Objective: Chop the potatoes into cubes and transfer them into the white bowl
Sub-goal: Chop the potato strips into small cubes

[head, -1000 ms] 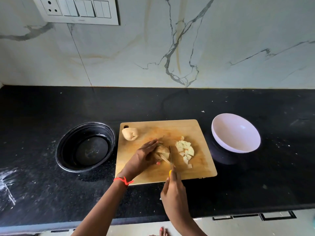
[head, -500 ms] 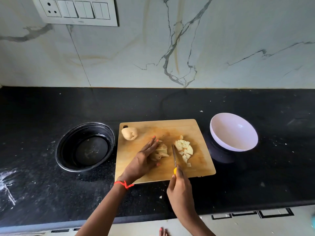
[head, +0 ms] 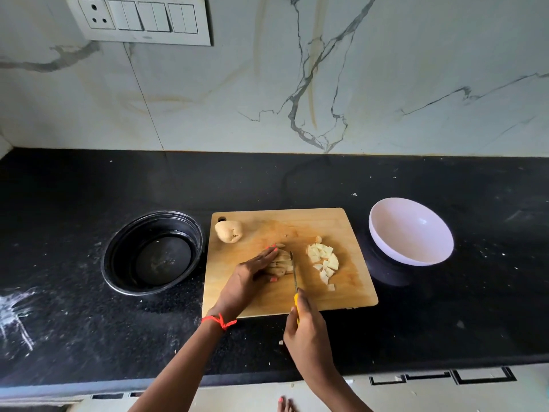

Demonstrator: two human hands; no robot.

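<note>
A wooden cutting board point(head: 341, 227) lies on the black counter. My left hand point(head: 249, 278) holds a sliced potato piece point(head: 282, 263) at the board's middle, fingers over it and thumb at its near side. My right hand point(head: 306, 325) grips the yellow handle of a knife point(head: 294, 272), whose blade stands against the right side of that piece. A pile of potato cubes point(head: 323, 260) lies to the right of the blade. A whole potato piece point(head: 228, 231) sits at the board's far left corner. The white bowl point(head: 411, 231) stands to the right of the board and holds nothing.
A black round bowl point(head: 153, 252) stands left of the board. The marble wall with a switch panel point(head: 142, 20) rises behind the counter. White specks and smears mark the counter at the left. The counter's front edge runs just below my wrists.
The knife came off the sliced piece, swung a little to the right, and now stands against its right side again. My left hand has stayed on the piece.
</note>
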